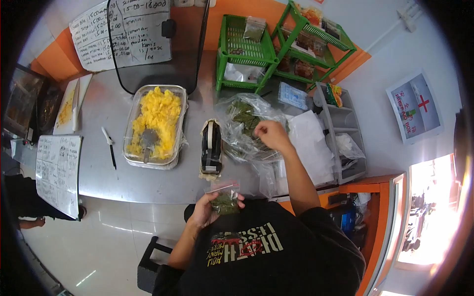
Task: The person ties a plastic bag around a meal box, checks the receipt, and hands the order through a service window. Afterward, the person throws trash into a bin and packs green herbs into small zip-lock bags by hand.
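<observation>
Close to my body, my left hand is wrapped around a small clear zip bag with green dried leaves inside and a red strip along its top. My right hand is over a large clear plastic bag that lies open on the table. Its fingers are pressed together, and whatever is between them is too small to make out. Loose green dried leaves fill part of the large bag. Between the bag and a food tray stands a black tape dispenser.
A tray of yellow crumbly food with a metal scoop sits left of centre. Green shelf racks stand behind; a grey divided organizer and white sheets are right. A knife lies far left. Another person's hand shows lower left.
</observation>
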